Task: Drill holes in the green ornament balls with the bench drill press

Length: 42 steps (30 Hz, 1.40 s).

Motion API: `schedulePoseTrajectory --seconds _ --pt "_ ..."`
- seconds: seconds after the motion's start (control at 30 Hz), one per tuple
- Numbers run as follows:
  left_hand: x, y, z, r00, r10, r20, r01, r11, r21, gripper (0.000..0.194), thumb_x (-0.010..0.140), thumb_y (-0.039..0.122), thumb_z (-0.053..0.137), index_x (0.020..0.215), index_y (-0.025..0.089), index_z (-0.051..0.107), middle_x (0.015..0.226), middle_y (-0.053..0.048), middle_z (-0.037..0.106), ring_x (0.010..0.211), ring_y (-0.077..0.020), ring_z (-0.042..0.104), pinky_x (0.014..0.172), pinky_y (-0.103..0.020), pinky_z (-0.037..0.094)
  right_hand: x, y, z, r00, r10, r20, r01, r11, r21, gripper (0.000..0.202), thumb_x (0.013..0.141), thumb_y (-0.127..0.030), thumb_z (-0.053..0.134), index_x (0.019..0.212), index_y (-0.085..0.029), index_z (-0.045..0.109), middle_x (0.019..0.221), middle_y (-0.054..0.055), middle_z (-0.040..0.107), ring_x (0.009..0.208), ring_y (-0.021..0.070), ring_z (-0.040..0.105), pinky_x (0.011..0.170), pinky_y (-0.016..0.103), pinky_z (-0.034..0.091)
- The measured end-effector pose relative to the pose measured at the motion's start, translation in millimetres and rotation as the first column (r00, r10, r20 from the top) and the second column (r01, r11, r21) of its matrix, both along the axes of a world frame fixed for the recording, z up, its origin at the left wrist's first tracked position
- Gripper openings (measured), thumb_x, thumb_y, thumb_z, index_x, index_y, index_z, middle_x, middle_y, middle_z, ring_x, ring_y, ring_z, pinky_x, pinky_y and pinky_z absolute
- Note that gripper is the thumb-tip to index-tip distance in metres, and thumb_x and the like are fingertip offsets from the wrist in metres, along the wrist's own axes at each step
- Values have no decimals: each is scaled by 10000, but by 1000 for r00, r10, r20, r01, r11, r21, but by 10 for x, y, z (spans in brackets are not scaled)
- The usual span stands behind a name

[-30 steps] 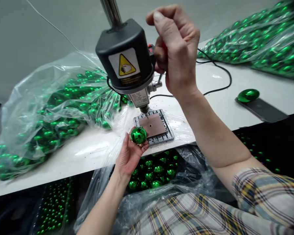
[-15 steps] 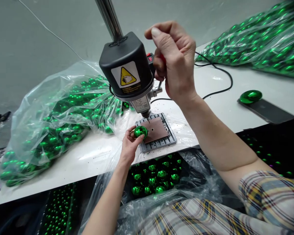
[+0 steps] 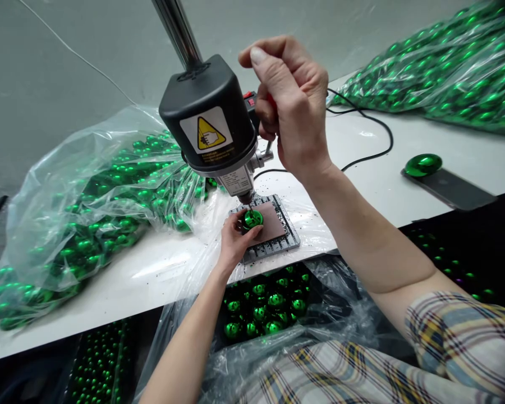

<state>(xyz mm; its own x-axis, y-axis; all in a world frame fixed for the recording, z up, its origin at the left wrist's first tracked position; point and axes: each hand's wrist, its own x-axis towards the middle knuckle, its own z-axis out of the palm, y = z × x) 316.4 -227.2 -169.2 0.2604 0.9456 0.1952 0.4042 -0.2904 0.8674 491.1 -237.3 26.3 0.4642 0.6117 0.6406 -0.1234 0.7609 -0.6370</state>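
Between the thumb and fingers of my left hand [image 3: 237, 235] is a shiny green ball [image 3: 253, 220], held under the bit of a small black drill press [image 3: 208, 118]. The ball is over a brownish plate [image 3: 272, 223] on the slotted grey base [image 3: 293, 238]. Raised at the right of the drill head, my right hand [image 3: 294, 101] is curled round the red knob of the press lever, mostly hidden by the fingers.
Clear bags of green balls lie at the left [image 3: 84, 219] and back right [image 3: 433, 78]. A phone [image 3: 458, 188] with a green ball on it rests at the right. Below the table edge, more green balls [image 3: 273, 300] sit in plastic. A black cable curves behind my right arm.
My left hand has moved the green ball right, from the plate's left side to under the drill bit. My right hand keeps its hold. The whole view has shifted slightly.
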Motion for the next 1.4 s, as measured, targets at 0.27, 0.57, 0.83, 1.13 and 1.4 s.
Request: schedulePoseTrajectory --seconds 0.27,0.57,0.83,1.13,1.4 --pt "0 33 -30 970 71 231 -21 977 -214 618 683 469 857 1191 153 703 1004 -76 746 891 -199 662 846 -338 523 -5 -36 0 994 -85 73 94 988 -124 161 983 -329 534 834 -276 563 619 -44 400 486 131 286 427 290 263" --pt "-91 7 -45 945 92 314 -12 969 -246 575 749 469 823 1215 169 672 1110 -80 746 987 -186 675 935 -330 512 11 49 2 994 -67 81 71 996 -51 204 986 -229 506 788 -269 530 552 -62 264 449 130 251 397 301 233" --pt "-20 -5 -43 980 52 194 -19 986 -167 574 765 445 808 1255 186 660 1034 -60 739 877 -179 648 811 -315 512 36 187 175 998 -66 13 67 969 -238 282 1027 -221 480 749 -231 526 527 -72 277 444 98 271 415 246 295" --pt "47 -37 -23 997 12 74 -10 1000 -25 543 735 396 833 1223 211 683 1038 -61 706 822 -178 578 775 -335 486 36 206 183 999 -46 -11 43 975 -217 307 1020 -212 482 716 -229 523 527 -72 252 431 89 247 373 251 210" --pt "135 -57 -129 1000 12 3 -13 992 129 486 720 353 854 1164 241 692 1029 -58 662 980 -246 587 914 -412 468 35 221 192 998 -48 -29 41 975 -218 349 1009 -173 487 666 -232 509 494 -64 262 410 94 256 365 270 201"
